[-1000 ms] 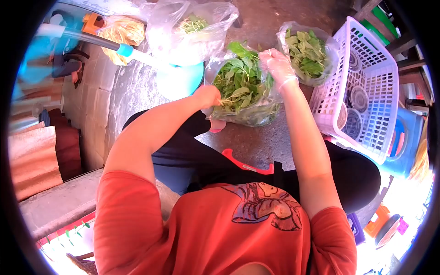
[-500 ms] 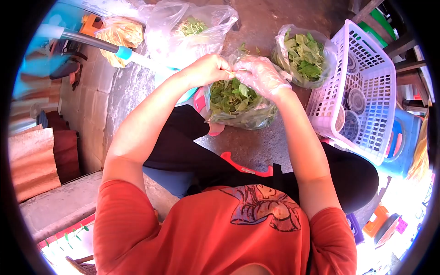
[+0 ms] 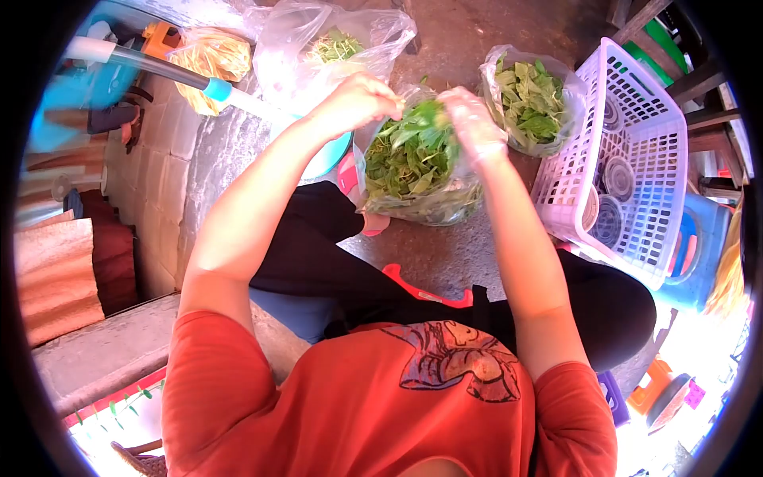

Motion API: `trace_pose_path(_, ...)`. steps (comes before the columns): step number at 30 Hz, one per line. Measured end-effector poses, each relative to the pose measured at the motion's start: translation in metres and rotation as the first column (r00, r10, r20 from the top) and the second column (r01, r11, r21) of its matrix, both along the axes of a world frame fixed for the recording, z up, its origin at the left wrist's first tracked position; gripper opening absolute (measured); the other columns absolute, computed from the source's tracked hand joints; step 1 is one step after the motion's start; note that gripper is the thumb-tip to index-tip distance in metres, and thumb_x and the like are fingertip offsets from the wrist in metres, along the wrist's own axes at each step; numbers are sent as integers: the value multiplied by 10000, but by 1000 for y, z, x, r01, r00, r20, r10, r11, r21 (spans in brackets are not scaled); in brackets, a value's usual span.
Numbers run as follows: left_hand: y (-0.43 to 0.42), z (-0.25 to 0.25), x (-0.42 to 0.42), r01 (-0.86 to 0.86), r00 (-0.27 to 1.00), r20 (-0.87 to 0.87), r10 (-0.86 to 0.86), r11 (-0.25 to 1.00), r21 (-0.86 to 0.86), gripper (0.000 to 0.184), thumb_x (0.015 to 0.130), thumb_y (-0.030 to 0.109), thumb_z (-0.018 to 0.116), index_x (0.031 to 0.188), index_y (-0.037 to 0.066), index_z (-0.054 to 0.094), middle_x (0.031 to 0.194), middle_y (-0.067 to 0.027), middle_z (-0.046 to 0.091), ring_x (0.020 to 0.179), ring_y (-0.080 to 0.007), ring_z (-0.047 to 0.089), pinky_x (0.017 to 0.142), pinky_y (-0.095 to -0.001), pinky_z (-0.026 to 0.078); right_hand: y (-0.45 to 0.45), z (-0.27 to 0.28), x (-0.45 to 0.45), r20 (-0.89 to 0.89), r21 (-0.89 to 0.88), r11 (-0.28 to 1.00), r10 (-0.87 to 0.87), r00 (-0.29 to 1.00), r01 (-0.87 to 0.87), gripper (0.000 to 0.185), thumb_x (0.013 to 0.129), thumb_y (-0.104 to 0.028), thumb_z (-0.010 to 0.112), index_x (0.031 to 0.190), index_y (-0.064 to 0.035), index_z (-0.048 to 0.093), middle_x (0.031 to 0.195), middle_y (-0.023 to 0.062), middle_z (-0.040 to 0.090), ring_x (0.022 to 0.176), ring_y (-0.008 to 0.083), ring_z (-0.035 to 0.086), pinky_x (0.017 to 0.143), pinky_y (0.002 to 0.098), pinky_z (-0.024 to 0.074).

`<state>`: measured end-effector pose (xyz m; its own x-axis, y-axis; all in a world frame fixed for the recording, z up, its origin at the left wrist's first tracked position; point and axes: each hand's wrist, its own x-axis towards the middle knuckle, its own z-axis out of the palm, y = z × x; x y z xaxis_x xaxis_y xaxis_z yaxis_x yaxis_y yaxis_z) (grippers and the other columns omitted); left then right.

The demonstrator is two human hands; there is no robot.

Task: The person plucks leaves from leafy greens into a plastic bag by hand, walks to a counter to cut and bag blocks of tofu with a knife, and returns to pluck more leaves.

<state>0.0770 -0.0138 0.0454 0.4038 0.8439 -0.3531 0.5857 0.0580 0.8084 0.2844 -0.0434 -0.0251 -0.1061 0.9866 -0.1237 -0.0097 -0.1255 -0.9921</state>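
Note:
My left hand (image 3: pixel 362 102) is bare, its fingers pinched together above the left rim of a clear bag; whatever is in the pinch is too small to make out. My right hand (image 3: pixel 475 127) wears a clear plastic glove, closed and slightly blurred. At its fingertips is a leafy green sprig (image 3: pixel 425 123), smeared by motion. Below both hands, an open clear plastic bag (image 3: pixel 449 208) holds a heap of picked green leaves (image 3: pixel 404 168).
Another bag of leaves (image 3: pixel 534 107) stands at right, beside a white plastic basket (image 3: pixel 592 199) containing round lids. Further back is a clear bag (image 3: pixel 278 56) with cut stems (image 3: pixel 334 46). A metal pole (image 3: pixel 159 70) crosses the left. A red plastic piece (image 3: pixel 429 292) lies near my legs.
My hands have moved apart from where they met over the bag. A bright green sprig now shows between them, near my gloved right hand.

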Motion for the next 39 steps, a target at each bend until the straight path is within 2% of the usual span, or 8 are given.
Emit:
trace_pose_path(3, 7, 2, -10, -258, 946, 201, 255, 966, -16, 146, 830, 143, 608, 833, 24, 692, 673, 18, 604, 567, -39, 475, 507, -190, 366, 17, -12, 33, -277, -283, 957, -149, 949, 68, 310, 925, -316, 451, 1090, -68, 540, 1029, 93, 628, 804, 180, 577, 718, 363, 498)
trace_pose_path(6, 20, 5, -26, -345, 850, 336, 405, 911, -225, 197, 878, 174, 581, 981, 22, 653, 660, 36, 546, 552, -50, 454, 478, -173, 330, 23, 7, 60, -576, -383, 913, -354, 737, 139, 328, 973, -296, 338, 1113, -74, 535, 1068, 91, 630, 977, 239, 549, 993, 456, 349)
trace_pose_path(16, 42, -7, -36, -357, 653, 520, 551, 829, -430, 252, 906, 144, 530, 1124, 25, 572, 836, -22, 599, 695, -100, 529, 561, -201, 405, 102, -59, 183, -201, -599, 539, -817, 540, 592, 383, 885, -262, 542, 1231, -109, 480, 1263, 118, 505, 1101, 308, 525, 963, 537, 382)
trace_pose_path(20, 49, -14, -43, -421, 605, 451, 657, 744, -519, 234, 904, 131, 525, 1113, 44, 583, 855, -31, 599, 751, -136, 550, 643, -262, 444, 133, -92, 234, -296, -604, 675, -683, 668, 423, 465, 849, -330, 597, 1228, -87, 478, 1247, 112, 504, 1093, 272, 513, 917, 508, 407)
trace_pose_path(24, 69, -25, -55, -535, 534, 356, 767, 632, -561, 193, 910, 116, 502, 1075, 56, 582, 881, -56, 592, 795, -184, 554, 700, -317, 466, 111, -19, 223, 164, -404, 808, -396, 903, 428, 488, 842, -346, 565, 1234, -68, 474, 1103, 78, 545, 913, 219, 540, 751, 408, 440)
trace_pose_path(30, 136, -49, -91, -638, 446, 399, 801, 597, -485, 104, 902, 76, 484, 978, 17, 524, 852, -92, 569, 739, -222, 550, 676, -359, 488, 108, 2, 205, 701, -52, 973, -127, 702, 227, 429, 842, -404, 535, 1125, -83, 566, 954, 31, 615, 806, 145, 564, 665, 307, 443)
trace_pose_path(35, 251, -121, -184, -701, 554, 258, 791, 611, -368, 117, 915, 97, 455, 953, 1, 511, 866, -114, 565, 749, -216, 555, 661, -332, 490, 70, 23, 146, 423, -52, 940, -285, 860, 337, 286, 852, -338, 558, 981, -87, 605, 827, 5, 617, 720, 92, 556, 600, 242, 417)
trace_pose_path(39, 174, -36, -73, -798, 599, 173, 782, 600, 53, 298, 836, 101, 554, 1060, -95, 534, 1010, -186, 604, 915, -320, 589, 791, -427, 484, 52, 13, 110, 335, 48, 981, -192, 923, 187, 213, 880, -265, 552, 939, -76, 630, 812, 8, 620, 704, 91, 558, 603, 216, 432)
